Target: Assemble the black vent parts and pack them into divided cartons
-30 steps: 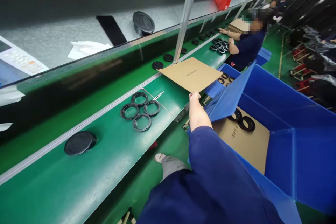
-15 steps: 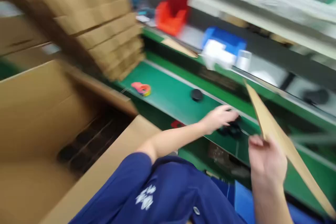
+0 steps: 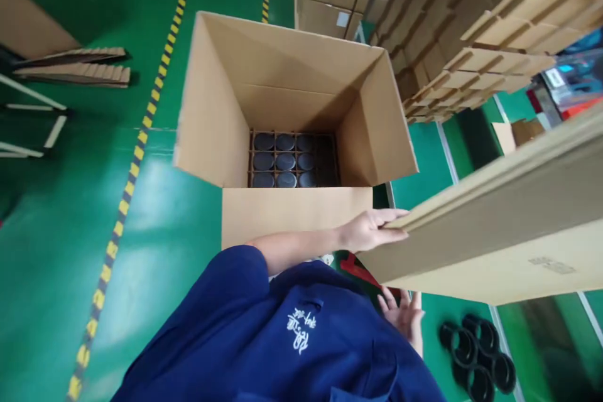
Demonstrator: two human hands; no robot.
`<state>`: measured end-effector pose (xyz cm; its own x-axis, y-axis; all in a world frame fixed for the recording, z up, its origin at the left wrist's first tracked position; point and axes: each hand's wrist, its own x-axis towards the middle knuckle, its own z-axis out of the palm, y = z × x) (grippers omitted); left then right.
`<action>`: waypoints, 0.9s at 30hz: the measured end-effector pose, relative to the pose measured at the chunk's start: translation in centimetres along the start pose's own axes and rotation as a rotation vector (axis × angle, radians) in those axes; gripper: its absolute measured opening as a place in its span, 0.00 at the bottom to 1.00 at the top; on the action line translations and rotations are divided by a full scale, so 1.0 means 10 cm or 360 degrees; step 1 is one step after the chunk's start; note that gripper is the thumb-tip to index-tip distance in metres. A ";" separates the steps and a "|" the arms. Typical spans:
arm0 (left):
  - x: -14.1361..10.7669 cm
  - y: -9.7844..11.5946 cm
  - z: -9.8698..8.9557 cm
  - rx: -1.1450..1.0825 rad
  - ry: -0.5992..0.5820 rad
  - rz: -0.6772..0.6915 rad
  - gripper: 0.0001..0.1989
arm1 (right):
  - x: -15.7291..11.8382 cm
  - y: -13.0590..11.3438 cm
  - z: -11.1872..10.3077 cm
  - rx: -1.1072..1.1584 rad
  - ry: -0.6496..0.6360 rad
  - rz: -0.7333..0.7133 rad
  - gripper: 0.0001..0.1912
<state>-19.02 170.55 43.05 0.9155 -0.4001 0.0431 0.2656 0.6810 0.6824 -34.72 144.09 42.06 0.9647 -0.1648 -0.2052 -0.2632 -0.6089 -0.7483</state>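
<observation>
My left hand pinches the near left edge of a large flat cardboard piece, which slants up to the right. My right hand is just below that piece's lower edge, palm up with its fingers spread; whether a fingertip touches the cardboard I cannot tell. In front of me stands an open carton with its flaps raised or folded out. Inside it, a cardboard divider grid holds several dark round pieces. The grid's right side lies in shadow.
Several black cylindrical parts stand on the green work surface at lower right. Stacked folded cardboard rises behind the carton's right side. Yellow-black tape crosses the floor, with a white metal frame at left.
My view has swung left to the carton. My left hand has left the dark parts on the work surface and now grips the cardboard. My right hand, formerly on a cardboard piece, is now open.
</observation>
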 end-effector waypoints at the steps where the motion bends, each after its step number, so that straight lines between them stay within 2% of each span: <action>1: -0.13 0.11 -0.22 -0.0002 0.0123 0.0056 0.33 | 0.12 -0.03 -0.01 0.0226 0.0009 0.0056 0.30; 3: -0.41 0.35 -0.64 0.0045 0.0395 0.0188 0.32 | 0.42 -0.20 -0.01 0.0612 0.0024 0.0124 0.32; 5: -0.71 0.61 -1.00 0.0104 0.0673 0.0315 0.32 | 0.76 -0.49 0.09 0.0799 0.0003 0.0067 0.31; 8: -1.22 1.13 -1.35 0.0270 0.1106 0.0457 0.31 | 1.19 -1.05 0.47 0.1081 -0.0032 0.0038 0.17; 10: -1.60 1.53 -1.40 0.0492 0.1414 0.0436 0.30 | 1.33 -1.38 0.80 0.1205 -0.0128 0.0129 0.16; 13: -2.19 2.05 -1.22 0.0838 0.1860 0.0226 0.29 | 1.34 -1.68 1.27 0.1284 -0.0440 0.0332 0.17; 15: -2.51 2.26 -1.06 0.1051 0.2136 0.0101 0.29 | 1.28 -1.73 1.51 0.1333 -0.0713 0.0475 0.16; 17: -2.70 2.36 -0.97 0.1130 0.2276 -0.0020 0.31 | 1.24 -1.67 1.69 0.1375 -0.0948 0.0631 0.14; 19: -2.73 2.37 -0.96 0.1103 0.2268 -0.0179 0.32 | 1.23 -1.53 1.78 0.1426 -0.1082 0.0792 0.13; 22: -2.53 2.31 -1.07 0.1023 0.2182 -0.0374 0.33 | 1.30 -1.30 1.80 0.1541 -0.1084 0.1035 0.11; 24: -2.30 2.27 -1.22 0.0956 0.2158 -0.0434 0.35 | 1.39 -1.16 1.79 0.1611 -0.1005 0.1169 0.08; 27: -1.93 2.21 -1.61 0.0941 0.1952 -0.0592 0.38 | 1.61 -1.05 1.81 0.1677 -0.0877 0.1273 0.05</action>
<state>-25.89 203.21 45.59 0.5804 0.4917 -0.6491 0.6623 0.1787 0.7276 -16.45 161.90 35.21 0.5000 0.2825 -0.8186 -0.8392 0.3917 -0.3774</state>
